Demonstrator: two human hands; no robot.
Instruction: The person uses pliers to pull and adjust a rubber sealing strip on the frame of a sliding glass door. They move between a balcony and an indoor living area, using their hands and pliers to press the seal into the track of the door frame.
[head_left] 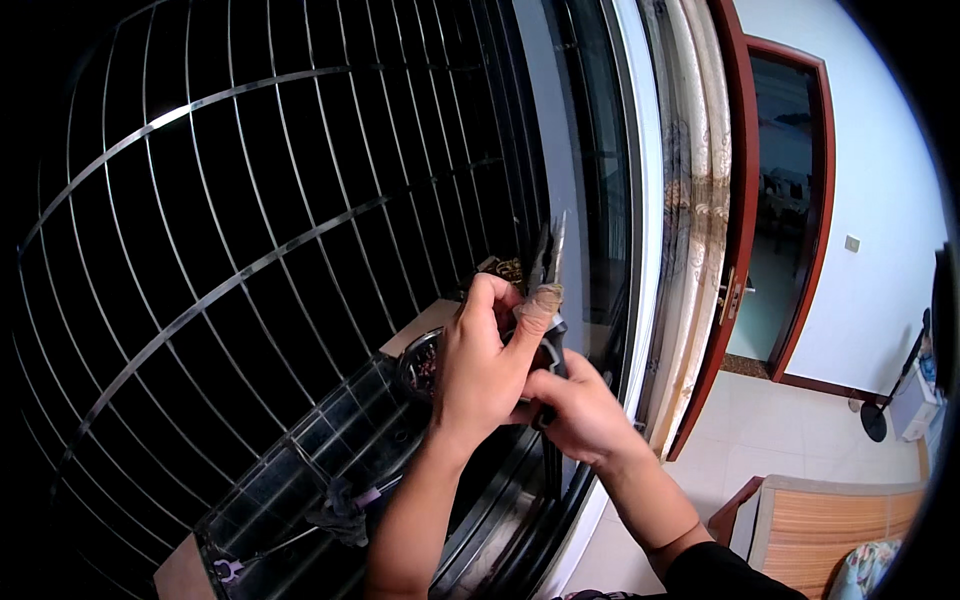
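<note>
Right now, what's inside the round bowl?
Small reddish-brown bits show in the bowl; I can't tell what they are. The left hand covers the bowl's right side, so anything there is hidden.

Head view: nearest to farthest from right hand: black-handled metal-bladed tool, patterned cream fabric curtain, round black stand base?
1. Tool: gripped in the right hand.
2. Curtain: right of the hand.
3. Stand base: far right, on the floor.

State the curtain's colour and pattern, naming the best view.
The curtain is cream with grey and brown patterning, best seen in the head view.
</note>
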